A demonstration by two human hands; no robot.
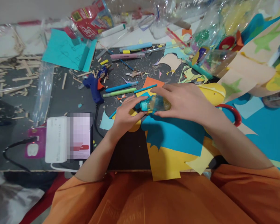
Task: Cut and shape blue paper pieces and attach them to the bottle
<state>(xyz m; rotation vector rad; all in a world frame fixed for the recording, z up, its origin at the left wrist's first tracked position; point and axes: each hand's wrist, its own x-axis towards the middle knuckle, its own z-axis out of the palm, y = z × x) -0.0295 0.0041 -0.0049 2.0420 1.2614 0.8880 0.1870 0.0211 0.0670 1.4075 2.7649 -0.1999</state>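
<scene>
A small clear bottle (159, 103) with a teal cap lies sideways between my hands, above sheets of blue paper (177, 133) and yellow paper (165, 165). My right hand (180, 101) wraps round the bottle's body, thumb below and fingers above. At the cap end, the thumb and fingers of my left hand (128, 113) close on the teal cap (144, 105). A thin blue stick (146, 88) lies just behind the bottle, across a piece of orange paper (153, 82). Under my left fingers is a rounded yellow paper piece (134, 126), partly covered.
Left of my hands lies a blue glue gun (93, 87) with its black cord. A phone (81, 137) and a white power bank (56, 139) sit near the front edge. Red-handled scissors (234, 113) lie to the right. Markers, wood sticks, plastic bottles and paper scraps crowd the back.
</scene>
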